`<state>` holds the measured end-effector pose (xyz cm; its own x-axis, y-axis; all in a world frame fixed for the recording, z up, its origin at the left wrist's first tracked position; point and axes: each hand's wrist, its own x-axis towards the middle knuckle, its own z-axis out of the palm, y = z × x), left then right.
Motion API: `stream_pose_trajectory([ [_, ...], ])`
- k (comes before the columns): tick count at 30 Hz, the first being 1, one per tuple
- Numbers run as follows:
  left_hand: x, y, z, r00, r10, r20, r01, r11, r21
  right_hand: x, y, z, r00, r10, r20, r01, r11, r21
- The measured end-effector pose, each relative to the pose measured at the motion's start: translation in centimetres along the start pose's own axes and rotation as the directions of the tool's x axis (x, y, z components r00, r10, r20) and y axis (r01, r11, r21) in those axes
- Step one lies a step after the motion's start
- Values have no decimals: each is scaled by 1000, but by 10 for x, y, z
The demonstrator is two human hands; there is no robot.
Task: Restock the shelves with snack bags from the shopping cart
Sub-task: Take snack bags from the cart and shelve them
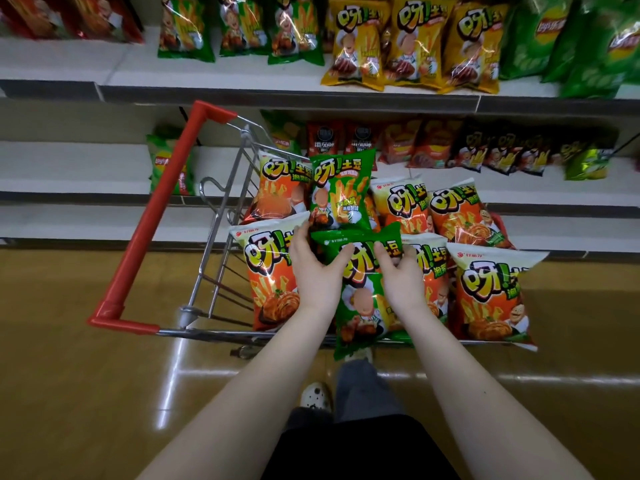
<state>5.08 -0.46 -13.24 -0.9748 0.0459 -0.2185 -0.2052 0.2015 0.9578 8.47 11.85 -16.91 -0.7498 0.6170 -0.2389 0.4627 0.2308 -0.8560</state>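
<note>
A shopping cart (207,258) with a red handle stands in front of me, filled with several orange snack bags (268,268) and two green ones. The near green snack bag (360,306) lies on top in the middle. My left hand (317,268) grips its upper left part, thumb on the front. My right hand (401,271) grips its upper right part, fingers curled over the top edge. A second green bag (341,190) stands upright just behind it. Matching green bags (185,29) line the top shelf.
Yellow bags (415,43) and green chip bags (571,43) fill the top shelf's right side. The lower shelf (86,164) holds one green chip bag (169,168) at left and dark and orange bags at right. My feet stand on the wooden floor below the cart.
</note>
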Motion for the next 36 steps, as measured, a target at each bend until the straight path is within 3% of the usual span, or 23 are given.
stream_pose_trajectory([
  [6,9,23,9,972,-202,116,214,971,-102,16,-50,4,999,-43,11,41,992,118],
  [11,36,35,6,978,-209,-2,208,973,-95,59,-68,3,996,25,82,-42,977,207],
  [17,75,51,-5,962,-237,-138,207,957,-206,127,-62,19,993,94,65,-99,991,89],
  [23,103,62,-11,954,-219,-204,163,953,-256,154,-67,50,962,181,204,-173,983,-55],
  [30,117,71,-35,961,-227,-158,172,938,-299,144,-83,55,981,184,59,-176,977,-120],
  [36,125,87,-79,988,-153,-33,137,947,-289,109,-128,48,995,-20,-102,6,991,-136],
])
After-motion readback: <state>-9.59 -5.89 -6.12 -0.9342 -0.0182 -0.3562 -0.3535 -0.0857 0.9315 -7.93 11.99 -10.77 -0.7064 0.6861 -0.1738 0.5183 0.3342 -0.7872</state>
